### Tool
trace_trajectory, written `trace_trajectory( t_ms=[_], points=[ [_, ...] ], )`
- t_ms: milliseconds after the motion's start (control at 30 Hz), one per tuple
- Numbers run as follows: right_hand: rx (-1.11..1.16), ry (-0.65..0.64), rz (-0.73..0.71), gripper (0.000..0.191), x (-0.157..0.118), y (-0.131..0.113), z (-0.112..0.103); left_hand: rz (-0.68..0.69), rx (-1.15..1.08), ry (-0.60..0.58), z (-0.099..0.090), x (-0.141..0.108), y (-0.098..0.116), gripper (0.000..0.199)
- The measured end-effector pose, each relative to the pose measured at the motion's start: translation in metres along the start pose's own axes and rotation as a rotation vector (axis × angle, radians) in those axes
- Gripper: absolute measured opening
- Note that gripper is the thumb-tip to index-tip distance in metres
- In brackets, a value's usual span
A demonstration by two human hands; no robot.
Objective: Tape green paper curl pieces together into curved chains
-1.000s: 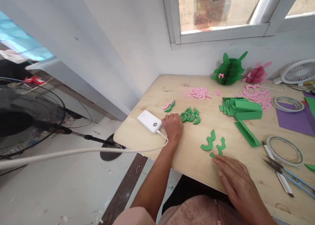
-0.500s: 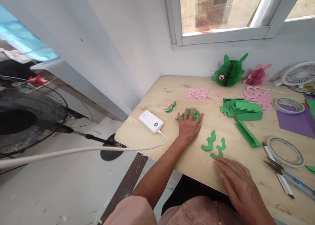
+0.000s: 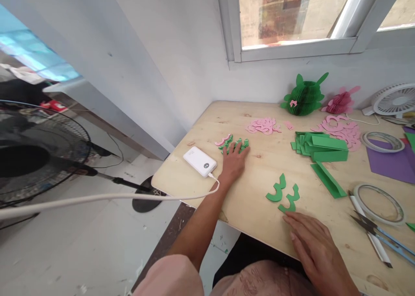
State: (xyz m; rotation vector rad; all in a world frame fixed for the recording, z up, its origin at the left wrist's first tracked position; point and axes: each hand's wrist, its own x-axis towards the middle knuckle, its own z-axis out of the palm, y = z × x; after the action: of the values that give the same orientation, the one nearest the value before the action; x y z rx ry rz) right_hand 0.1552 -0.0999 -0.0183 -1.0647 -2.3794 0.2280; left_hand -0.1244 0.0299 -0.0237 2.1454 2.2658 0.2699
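Observation:
My left hand (image 3: 234,162) lies spread on a pile of small green paper cutouts (image 3: 240,143), fingertips resting on them. A curved pink paper strip (image 3: 222,140) touches the pile's left side. My right hand (image 3: 316,240) rests at the table's front edge, its fingers extended and loosely together, fingertips by the lower end of a wavy green cutout (image 3: 291,198). Another wavy green cutout (image 3: 276,189) lies just left of that one. Nothing shows in either palm.
A white power bank (image 3: 200,161) with a cable sits left. Folded green strips (image 3: 320,146), pink cutouts (image 3: 263,125), tape rolls (image 3: 379,204), scissors (image 3: 382,237) and a purple sheet (image 3: 389,161) lie rightward. Paper figures (image 3: 303,98) and a small fan (image 3: 396,99) stand at the back.
My left hand has slid left and slightly back with the green cutouts under it, bringing them up to the pink strip. My right hand has hardly moved.

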Motion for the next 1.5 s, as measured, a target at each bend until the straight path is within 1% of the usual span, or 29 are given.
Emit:
trace_trajectory(
  t_ms=[100, 400, 533, 600, 667, 767, 833, 900, 1033, 1100, 1300, 1500],
  points=[
    [-0.003, 0.001, -0.002, 0.033, -0.001, 0.0, 0.001, -0.022, 0.006, 0.014, -0.001, 0.002, -0.003, 0.053],
    [0.015, -0.01, -0.002, 0.032, -0.002, -0.002, 0.002, -0.077, -0.005, 0.085, 0.004, 0.002, -0.001, 0.055],
    [0.014, -0.014, -0.005, 0.032, -0.005, -0.001, 0.002, -0.082, -0.049, 0.105, 0.003, 0.001, 0.001, 0.057],
    [0.011, -0.014, -0.003, 0.032, -0.006, -0.001, 0.002, -0.091, -0.074, 0.138, 0.001, 0.001, 0.004, 0.055],
    [0.01, -0.017, 0.0, 0.032, -0.006, -0.001, 0.003, -0.14, -0.079, 0.198, -0.001, 0.003, 0.007, 0.05],
    [0.016, -0.015, -0.004, 0.032, -0.004, -0.003, 0.003, -0.289, -0.043, 0.266, -0.005, 0.01, 0.009, 0.049],
    [0.019, -0.009, -0.003, 0.031, -0.003, -0.004, 0.003, -0.377, -0.018, 0.258, -0.006, 0.019, 0.008, 0.053],
    [0.022, -0.002, -0.001, 0.031, -0.003, -0.004, 0.003, -0.437, -0.013, 0.207, -0.007, 0.027, 0.006, 0.059],
    [0.024, 0.01, 0.001, 0.031, -0.003, -0.004, 0.001, -0.495, -0.039, 0.054, -0.005, 0.035, 0.003, 0.065],
    [0.027, 0.018, 0.01, 0.031, -0.003, -0.005, 0.0, -0.499, -0.034, 0.022, -0.004, 0.034, 0.003, 0.065],
    [0.043, 0.012, 0.018, 0.032, 0.001, -0.006, -0.001, -0.504, -0.006, 0.047, 0.002, 0.026, 0.014, 0.059],
    [0.058, 0.013, 0.012, 0.032, 0.0, -0.004, -0.001, -0.561, -0.043, 0.106, 0.006, 0.018, 0.032, 0.055]
  ],
)
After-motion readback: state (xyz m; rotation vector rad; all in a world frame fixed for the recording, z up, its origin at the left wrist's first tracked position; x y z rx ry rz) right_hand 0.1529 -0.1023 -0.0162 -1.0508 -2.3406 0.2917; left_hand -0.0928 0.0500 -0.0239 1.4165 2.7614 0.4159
